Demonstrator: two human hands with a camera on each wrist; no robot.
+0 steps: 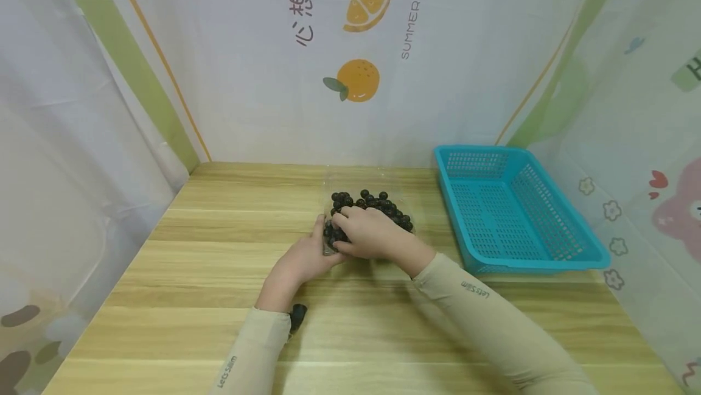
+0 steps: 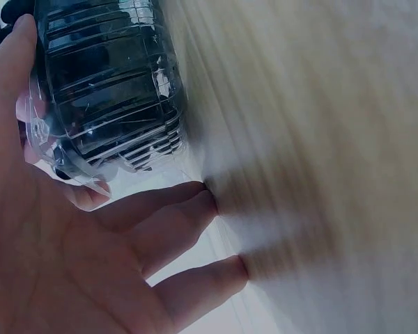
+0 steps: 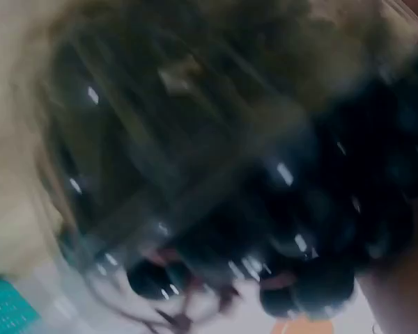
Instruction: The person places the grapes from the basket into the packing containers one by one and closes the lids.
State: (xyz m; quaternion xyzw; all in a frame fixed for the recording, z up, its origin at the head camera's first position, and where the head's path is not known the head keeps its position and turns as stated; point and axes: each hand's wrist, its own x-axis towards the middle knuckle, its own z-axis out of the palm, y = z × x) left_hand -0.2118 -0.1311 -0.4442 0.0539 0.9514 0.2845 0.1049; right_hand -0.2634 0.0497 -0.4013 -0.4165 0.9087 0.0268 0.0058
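A clear plastic box (image 2: pixel 104 83) full of dark round grapes (image 1: pixel 383 205) lies on the table, and its transparent lid stands open behind them. My left hand (image 1: pixel 306 257) holds the near left corner of the box between thumb and index finger. In the left wrist view its other fingers (image 2: pixel 174 233) stretch out with their tips on the tabletop. Over the near left part of the grapes reaches my right hand (image 1: pixel 368 234), its fingers curled down among them; the fingertips are partly hidden. Grapes and brown stems (image 3: pixel 184 316) appear blurred in the right wrist view.
To the right of the grapes stands a blue plastic basket (image 1: pixel 468 234) with perforated walls and nothing in it. Wooden tabletop (image 1: pixel 219 273) surrounds the box. A printed white curtain (image 1: pixel 263 109) hangs behind the table, with more cloth at both sides.
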